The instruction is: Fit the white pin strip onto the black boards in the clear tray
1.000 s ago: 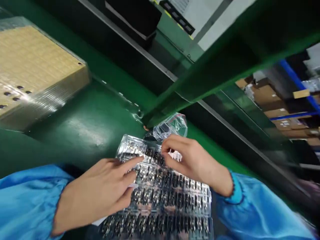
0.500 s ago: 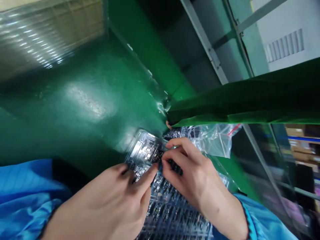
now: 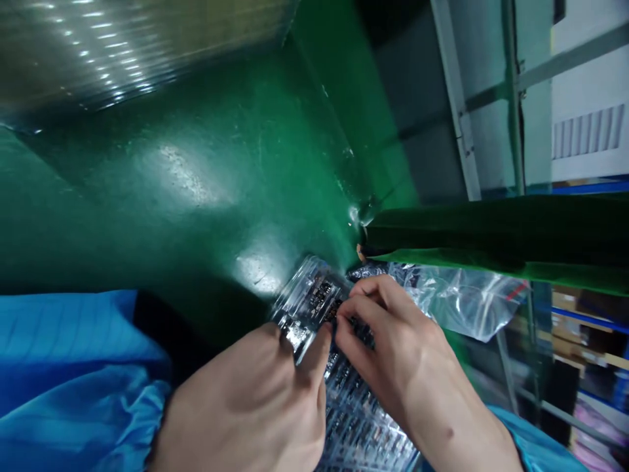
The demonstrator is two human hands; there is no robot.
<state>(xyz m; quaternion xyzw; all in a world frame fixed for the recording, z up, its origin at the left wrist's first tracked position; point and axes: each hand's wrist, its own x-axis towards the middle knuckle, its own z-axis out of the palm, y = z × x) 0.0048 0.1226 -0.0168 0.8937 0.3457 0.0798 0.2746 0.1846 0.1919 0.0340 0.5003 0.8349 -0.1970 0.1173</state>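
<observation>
1. Tray (image 3: 314, 305) of clear moulded plastic, holding rows of small dark parts (image 3: 322, 296) too blurred to identify. It sits under both hands, tilted, and runs from the desk's (image 3: 196, 196) far corner towards the bottom of the view.
2. The left hand (image 3: 250, 403) is curled, with its fingers (image 3: 314, 351) bent and its index fingertip against the tray's side. It is not spread. Whether it grips the tray cannot be told.
3. The right hand (image 3: 398, 347) is bunched, with its fingertips (image 3: 346, 326) drawn together on the tray's cells. Whether they pinch a part or only touch the tray cannot be told.
4. The two hands are just beside each other, at the middle of the tray.
5. A clear plastic bag (image 3: 457, 301) with a red strip lies just beside the tray's upper end, partly under a green crossbar (image 3: 491, 242).
6. A film-wrapped stack of board (image 3: 108, 46) stands at the desk's far left corner, well apart from the hands.
7. Blue sleeves (image 3: 63, 373) cover both forearms only in part; the left one ends in a dark cuff (image 3: 157, 328).
8. Shelving with cardboard boxes (image 3: 574, 321) stands beyond the desk's right edge.
</observation>
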